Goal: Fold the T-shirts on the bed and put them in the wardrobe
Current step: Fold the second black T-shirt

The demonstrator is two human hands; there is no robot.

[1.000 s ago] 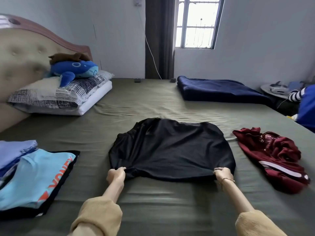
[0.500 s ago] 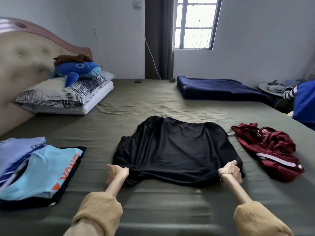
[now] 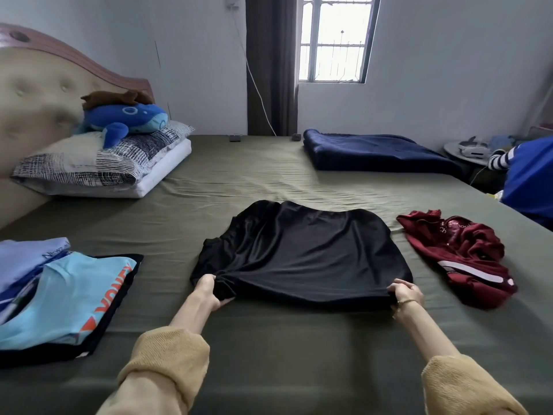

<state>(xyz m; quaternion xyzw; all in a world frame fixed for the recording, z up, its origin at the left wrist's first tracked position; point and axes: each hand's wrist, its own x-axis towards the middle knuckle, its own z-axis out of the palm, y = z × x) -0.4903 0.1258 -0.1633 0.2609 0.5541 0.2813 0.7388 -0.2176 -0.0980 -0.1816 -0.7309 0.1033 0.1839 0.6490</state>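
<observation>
From the head camera, I see my left hand and my right hand each pinching a near corner of a black, satiny T-shirt that lies in the middle of the olive-green bed sheet. Compared with a second ago, the near hem is pulled straighter between my hands and the left corner is bunched more tightly in my fingers; I judge the shirt is now spread and ready for its first fold. To my left, near the bed's edge, sits a stack of folded shirts with a light-blue one on top. Just right of the black shirt lies a crumpled maroon T-shirt with white stripes, unfolded. Farther off are a folded navy blanket and patterned pillows under a blue plush whale. Nothing blocks the fold; the wardrobe is out of view.
</observation>
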